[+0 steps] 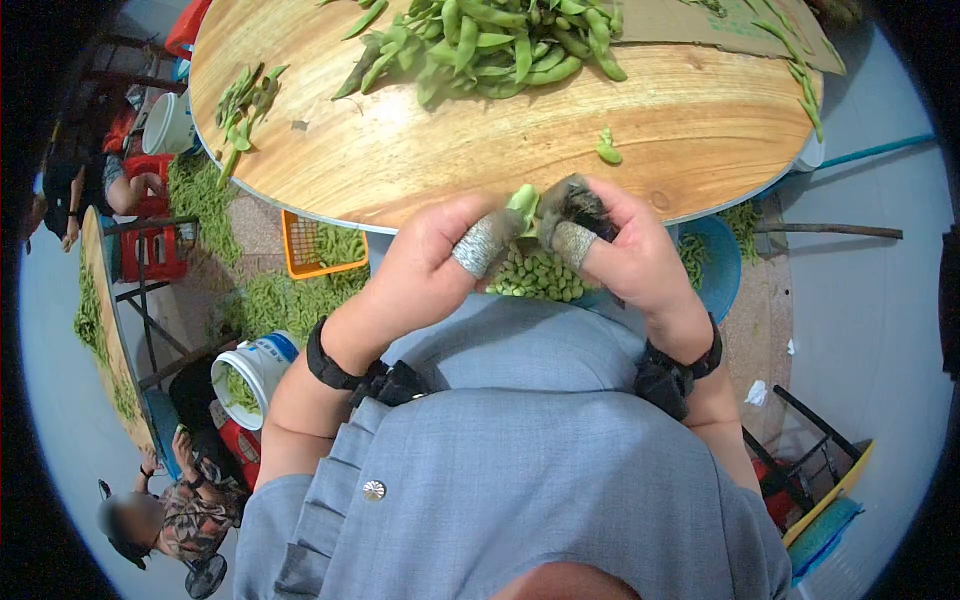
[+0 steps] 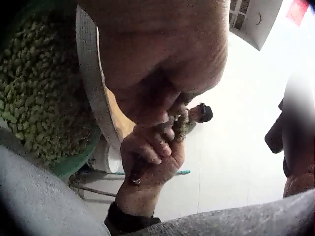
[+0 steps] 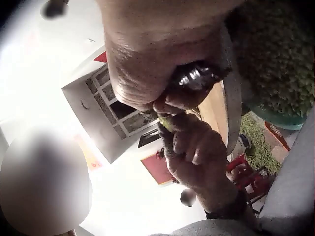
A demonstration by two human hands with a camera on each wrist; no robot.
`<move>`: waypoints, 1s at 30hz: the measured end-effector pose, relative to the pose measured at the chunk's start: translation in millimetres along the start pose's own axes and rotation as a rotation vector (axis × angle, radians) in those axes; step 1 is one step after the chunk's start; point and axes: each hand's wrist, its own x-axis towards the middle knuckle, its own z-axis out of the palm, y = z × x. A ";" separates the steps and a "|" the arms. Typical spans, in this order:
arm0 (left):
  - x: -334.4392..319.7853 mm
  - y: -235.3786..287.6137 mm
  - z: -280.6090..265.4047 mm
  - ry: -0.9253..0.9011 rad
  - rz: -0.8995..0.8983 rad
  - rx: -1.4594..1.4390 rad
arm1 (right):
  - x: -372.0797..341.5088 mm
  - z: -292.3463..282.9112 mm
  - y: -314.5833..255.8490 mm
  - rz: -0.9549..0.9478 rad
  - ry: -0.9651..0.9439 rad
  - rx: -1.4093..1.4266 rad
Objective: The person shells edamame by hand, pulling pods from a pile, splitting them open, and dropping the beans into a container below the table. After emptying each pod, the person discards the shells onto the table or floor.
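Over the near edge of the round table, my left hand point(image 1: 418, 262) pinches a green soybean pod point(image 1: 523, 203) between thumb and finger. Facing it, my right hand point(image 1: 640, 255) has its thumb and fingertips at the pod's other side, fingers curled in. Silvery tape wraps both thumbs, and the right fingertips are covered in something dark. Below the hands, a tub of shelled green beans point(image 1: 540, 275) sits at my lap; the left wrist view shows the beans point(image 2: 42, 88) beside the table rim. In the right wrist view the pod point(image 3: 165, 121) shows between the fingertips.
A heap of pods point(image 1: 500, 45) lies on the wooden table point(image 1: 420, 160), with a loose piece of pod point(image 1: 608, 148) nearer me. Cardboard point(image 1: 700, 30) covers the far right. Left on the floor are an orange basket point(image 1: 300, 268), a white bucket point(image 1: 245, 375) and scattered pods. Other people sit leftward.
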 end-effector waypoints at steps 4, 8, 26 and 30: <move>2.0 -3.8 3.8 0.025 0.314 0.589 | 3.3 -4.3 -6.1 -0.064 0.072 -0.238; -4.1 -8.1 1.6 -0.159 -0.212 -0.477 | 1.8 -7.9 -12.8 0.045 -0.106 -0.021; -6.9 -0.6 -0.9 0.177 0.185 0.756 | -16.7 7.4 -4.0 -0.289 0.126 -1.092; -12.8 10.3 4.3 -0.007 0.292 0.889 | -9.8 8.6 1.6 -0.359 0.137 -0.691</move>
